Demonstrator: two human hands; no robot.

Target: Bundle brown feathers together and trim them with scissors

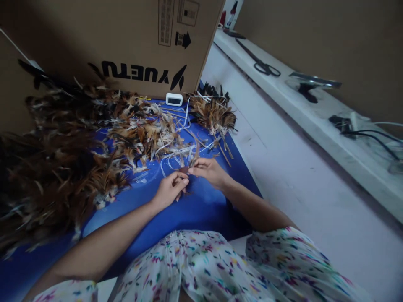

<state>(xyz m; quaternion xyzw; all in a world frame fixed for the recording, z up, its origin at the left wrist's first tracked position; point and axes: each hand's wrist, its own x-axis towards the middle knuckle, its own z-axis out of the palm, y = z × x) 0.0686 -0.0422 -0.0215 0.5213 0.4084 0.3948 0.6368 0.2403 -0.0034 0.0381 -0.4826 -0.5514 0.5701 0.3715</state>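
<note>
Evidently close fingertip work, seen from the head: both hands meet low over a blue, smooth-topped table (pixel 204 205), in front of a floral-patterned white garment (pixel 201 262). Right hand (pixel 208 171): thumb and forefinger pinched on a small, slender brown feather (pixel 185 170), which lies between the two hands. Left hand (pixel 171 188): fingers curled, thumb and forefinger drawn narrow just beside it; whether they grip any of it, cannot tell. Just beyond, loops of thin white cord (pixel 188 115) and a loose heap of brown-and-cream feathers (pixel 147 130); a tied-looking bunch of dark and tawny feathers (pixel 214 111) at the right edge. Small white device with a dark screen (pixel 174 99) stands before a large brown cardboard box (pixel 151 46). Handling, as judged: a light pinch should suit so slight a piece, since squeezing could crush the vane; one hand best steadies while the other makes small moves. Wrists low would help aim. Cord loops lie near the fingertips and could snag; nudging them aside would give clearer working room.
</note>
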